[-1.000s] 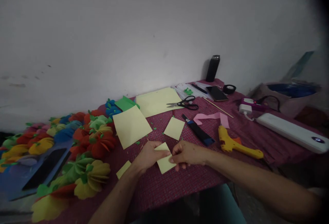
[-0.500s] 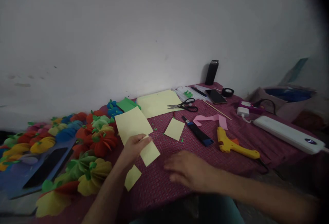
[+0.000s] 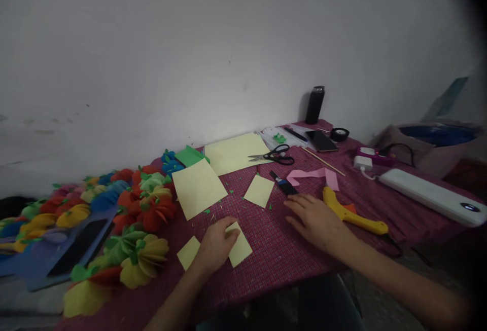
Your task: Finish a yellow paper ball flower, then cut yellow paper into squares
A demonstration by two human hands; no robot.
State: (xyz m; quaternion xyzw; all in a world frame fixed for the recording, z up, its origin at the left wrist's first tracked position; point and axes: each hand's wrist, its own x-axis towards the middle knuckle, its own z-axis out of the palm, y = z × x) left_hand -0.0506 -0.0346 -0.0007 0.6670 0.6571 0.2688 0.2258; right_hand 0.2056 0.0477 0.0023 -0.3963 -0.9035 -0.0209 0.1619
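My left hand point(image 3: 217, 246) pinches a small pale yellow paper rectangle point(image 3: 241, 249) between thumb and fingers, low over the cloth. Beside that wrist lies another small yellow piece point(image 3: 188, 252), partly covered by the hand. My right hand point(image 3: 318, 222) reaches over the lower end of a flat black and blue tool point(image 3: 282, 183), fingers extended and touching or just above it; its exact kind is unclear. Between the hands and the back sheets lie a yellow paper card point(image 3: 259, 190) and a larger yellow sheet point(image 3: 198, 188).
Colourful paper pumpkin-like shapes point(image 3: 152, 209) crowd the left side. Black scissors point(image 3: 280, 155) lie near large yellow sheets point(image 3: 236, 152). To the right are a pink strip point(image 3: 308, 174), a yellow glue gun point(image 3: 353, 214), a phone point(image 3: 321, 141), a black bottle point(image 3: 315, 105) and a white power bank point(image 3: 429, 196).
My left hand has moved right and nearer with the paper rectangle, away from the larger sheet. My right hand has moved right and forward onto the black and blue tool.
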